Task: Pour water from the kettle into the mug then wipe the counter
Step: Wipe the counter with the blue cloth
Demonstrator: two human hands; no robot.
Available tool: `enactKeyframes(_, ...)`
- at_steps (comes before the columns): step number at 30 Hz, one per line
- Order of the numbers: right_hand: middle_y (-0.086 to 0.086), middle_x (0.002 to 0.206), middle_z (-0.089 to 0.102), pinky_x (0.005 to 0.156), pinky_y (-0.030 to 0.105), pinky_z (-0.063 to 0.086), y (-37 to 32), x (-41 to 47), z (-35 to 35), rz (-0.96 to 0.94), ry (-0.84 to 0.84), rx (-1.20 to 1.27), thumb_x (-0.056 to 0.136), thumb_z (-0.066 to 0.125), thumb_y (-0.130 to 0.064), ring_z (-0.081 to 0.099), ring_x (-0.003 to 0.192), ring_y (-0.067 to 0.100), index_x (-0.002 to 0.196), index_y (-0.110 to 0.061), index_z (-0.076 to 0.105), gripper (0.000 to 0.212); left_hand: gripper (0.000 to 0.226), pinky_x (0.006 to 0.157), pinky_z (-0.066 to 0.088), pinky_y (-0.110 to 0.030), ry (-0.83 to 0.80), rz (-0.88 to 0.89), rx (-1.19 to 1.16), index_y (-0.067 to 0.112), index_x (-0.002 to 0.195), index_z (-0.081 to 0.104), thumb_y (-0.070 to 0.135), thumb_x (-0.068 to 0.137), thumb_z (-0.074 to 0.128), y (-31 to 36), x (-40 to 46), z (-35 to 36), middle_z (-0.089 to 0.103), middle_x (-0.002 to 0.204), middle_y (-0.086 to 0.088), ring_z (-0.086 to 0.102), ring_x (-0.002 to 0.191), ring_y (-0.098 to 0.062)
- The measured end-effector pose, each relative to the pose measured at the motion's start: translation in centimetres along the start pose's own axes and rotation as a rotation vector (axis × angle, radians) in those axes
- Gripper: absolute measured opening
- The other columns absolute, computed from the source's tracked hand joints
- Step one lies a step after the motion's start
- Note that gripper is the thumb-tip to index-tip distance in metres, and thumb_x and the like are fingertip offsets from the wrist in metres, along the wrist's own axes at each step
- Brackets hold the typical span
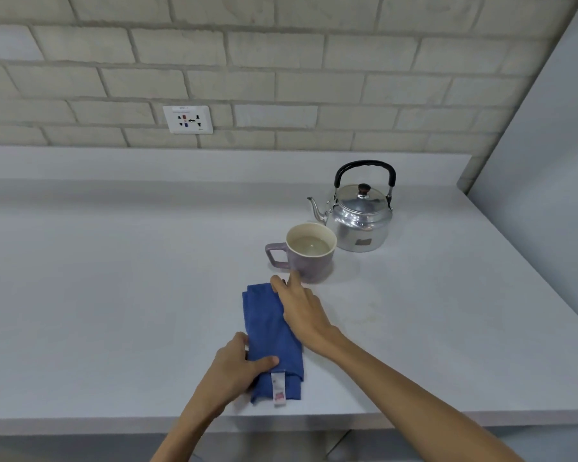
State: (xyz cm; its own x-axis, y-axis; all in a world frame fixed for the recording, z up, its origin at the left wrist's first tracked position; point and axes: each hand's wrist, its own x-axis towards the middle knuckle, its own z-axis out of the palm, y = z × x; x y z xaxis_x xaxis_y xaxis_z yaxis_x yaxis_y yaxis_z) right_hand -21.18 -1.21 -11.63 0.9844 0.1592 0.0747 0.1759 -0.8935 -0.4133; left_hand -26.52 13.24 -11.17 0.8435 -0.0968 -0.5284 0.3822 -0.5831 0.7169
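A silver kettle (361,215) with a black handle stands upright on the grey counter (114,278), spout pointing left. Just in front of it sits a lilac mug (306,251), handle to the left, with liquid inside. A folded blue cloth (267,328) with a white tag lies near the counter's front edge. My left hand (237,365) grips the cloth's near left side, thumb on top. My right hand (299,308) holds the cloth's far right edge, its index finger stretched toward the mug's base.
A brick-pattern wall runs behind the counter, with a white power socket (188,119) on it. A plain grey wall (554,145) closes the right side. The counter's front edge (414,418) lies just below the cloth.
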Motion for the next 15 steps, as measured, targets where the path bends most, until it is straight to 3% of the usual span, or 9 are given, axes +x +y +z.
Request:
enactKeyframes(2, 0.017, 0.117, 0.040, 0.065, 0.036, 0.041, -0.3, 0.2, 0.6, -0.006, 0.056, -0.009, 0.086, 0.043, 0.009, 0.043, 0.080, 0.027, 0.110, -0.008, 0.044, 0.029, 0.042, 0.066, 0.051, -0.030, 0.104, 0.068, 0.244, 0.016, 0.101, 0.047, 0.048, 0.080, 0.066, -0.1, -0.2, -0.2, 0.063, 0.094, -0.002, 0.062, 0.081, -0.018)
enactKeyframes(4, 0.017, 0.120, 0.040, 0.065, 0.032, 0.036, -0.8, 0.6, 1.4, -0.005, 0.125, -0.014, 0.076, 0.047, 0.015, 0.041, 0.087, 0.025, 0.105, -0.006, 0.046, 0.035, 0.044, 0.060, 0.043, -0.030, 0.307, 0.131, 0.479, 0.018, 0.096, 0.048, 0.059, 0.082, 0.056, -0.2, 0.0, -0.9, 0.064, 0.092, -0.001, 0.059, 0.078, -0.020)
enactKeyframes(7, 0.017, 0.138, 0.033, 0.090, 0.035, 0.040, -1.8, 1.1, 3.4, 0.020, 0.163, 0.033, 0.086, 0.050, 0.001, 0.037, 0.121, 0.031, 0.118, -0.003, 0.047, 0.032, 0.038, 0.069, 0.044, -0.034, 0.555, 0.316, 0.503, 0.014, 0.110, 0.053, 0.047, 0.093, 0.045, -0.2, 1.7, -2.3, 0.063, 0.108, -0.005, 0.058, 0.097, -0.025)
enactKeyframes(10, 0.014, 0.154, 0.025, 0.117, 0.038, 0.015, -2.7, 1.1, 5.9, 0.083, 0.089, 0.043, 0.102, 0.030, -0.024, 0.019, 0.142, 0.027, 0.143, -0.003, 0.029, 0.046, 0.032, 0.088, 0.044, -0.041, 0.597, 0.484, 0.489, 0.008, 0.124, 0.051, 0.025, 0.098, 0.043, -0.1, 4.2, -3.0, 0.055, 0.128, -0.011, 0.050, 0.117, -0.028)
enactKeyframes(12, 0.013, 0.159, 0.016, 0.119, 0.035, 0.001, -2.7, 0.9, 6.8, 0.093, 0.072, 0.020, 0.103, 0.023, -0.027, 0.009, 0.147, 0.023, 0.148, -0.003, 0.017, 0.051, 0.035, 0.098, 0.041, -0.042, 0.559, 0.499, 0.475, 0.006, 0.131, 0.048, 0.017, 0.098, 0.042, -0.4, 5.8, -3.2, 0.048, 0.139, -0.013, 0.044, 0.127, -0.029)
enactKeyframes(15, 0.012, 0.160, 0.010, 0.118, 0.030, -0.006, -2.4, 0.2, 6.8, 0.077, 0.071, 0.086, 0.101, 0.024, -0.023, 0.004, 0.148, 0.020, 0.149, -0.004, 0.010, 0.054, 0.041, 0.111, 0.032, -0.042, 0.477, 0.494, 0.470, 0.003, 0.139, 0.039, 0.009, 0.098, 0.038, -1.3, 7.5, -3.0, 0.036, 0.149, -0.015, 0.034, 0.137, -0.029)
